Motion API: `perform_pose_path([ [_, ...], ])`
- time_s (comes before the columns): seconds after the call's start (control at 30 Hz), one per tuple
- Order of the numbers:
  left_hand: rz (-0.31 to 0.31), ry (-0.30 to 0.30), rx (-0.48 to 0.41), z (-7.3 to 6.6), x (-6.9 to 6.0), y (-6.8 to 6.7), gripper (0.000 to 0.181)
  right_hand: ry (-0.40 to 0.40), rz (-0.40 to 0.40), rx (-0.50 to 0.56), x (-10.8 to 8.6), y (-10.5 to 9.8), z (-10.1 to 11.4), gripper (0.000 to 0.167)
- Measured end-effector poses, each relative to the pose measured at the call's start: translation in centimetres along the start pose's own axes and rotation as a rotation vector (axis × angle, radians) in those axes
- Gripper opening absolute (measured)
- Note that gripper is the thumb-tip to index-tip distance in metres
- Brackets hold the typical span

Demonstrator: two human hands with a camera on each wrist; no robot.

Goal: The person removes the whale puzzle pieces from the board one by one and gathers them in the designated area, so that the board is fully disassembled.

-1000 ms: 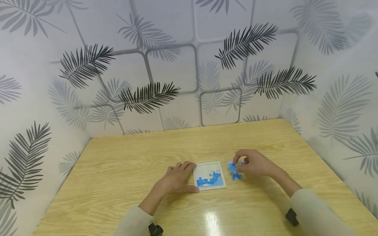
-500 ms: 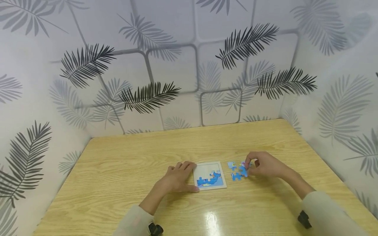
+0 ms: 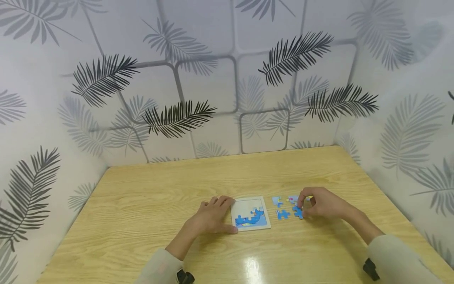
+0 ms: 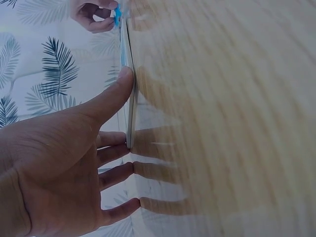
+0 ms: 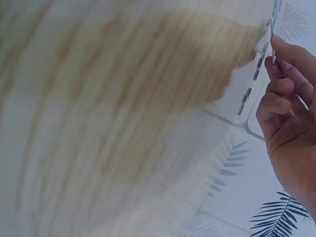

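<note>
the tray (image 3: 253, 228) is filled along its near edge, bare toward its far-left corner; left hand (image 3: 213, 217) steadies its left edge, fingers spread, right hand (image 3: 323, 203) pinches one piece (image 3: 298, 213), others loose (image 3: 283, 214).

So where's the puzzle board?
In the head view, the puzzle board lies on the table just right of centre, its left edge touched by the left hand, with loose pieces to its right.

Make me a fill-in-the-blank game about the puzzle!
In the head view, the left hand touches the white frame on its ____ side.
The right hand pinches a puzzle piece coloured ____.
In that view, the loose pieces lie to the ____ of the frame.

Missing words: left; blue; right.
</note>
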State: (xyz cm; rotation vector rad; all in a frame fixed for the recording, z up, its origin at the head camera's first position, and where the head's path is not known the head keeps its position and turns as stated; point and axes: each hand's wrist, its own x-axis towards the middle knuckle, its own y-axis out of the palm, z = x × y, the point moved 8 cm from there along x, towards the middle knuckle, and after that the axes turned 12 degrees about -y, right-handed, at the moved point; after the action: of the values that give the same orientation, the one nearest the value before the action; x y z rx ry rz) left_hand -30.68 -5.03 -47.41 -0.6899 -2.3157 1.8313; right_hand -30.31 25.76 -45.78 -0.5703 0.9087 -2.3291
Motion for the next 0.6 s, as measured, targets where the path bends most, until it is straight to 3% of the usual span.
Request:
perform_pose_path([
  [0.3,0.002,-0.015,0.004,0.27,0.45,0.29,0.091,0.032,0.031,0.049,0.02,0.37,-0.12,0.021],
  [0.47,0.004,-0.024,0.002,0.63,0.80,0.74,0.091,0.035,0.047,0.024,0.31,0.56,0.07,0.022],
  [0.6,0.006,-0.027,0.008,0.36,0.66,0.36,0.091,0.035,0.048,0.018,0.47,0.47,0.37,0.022],
])
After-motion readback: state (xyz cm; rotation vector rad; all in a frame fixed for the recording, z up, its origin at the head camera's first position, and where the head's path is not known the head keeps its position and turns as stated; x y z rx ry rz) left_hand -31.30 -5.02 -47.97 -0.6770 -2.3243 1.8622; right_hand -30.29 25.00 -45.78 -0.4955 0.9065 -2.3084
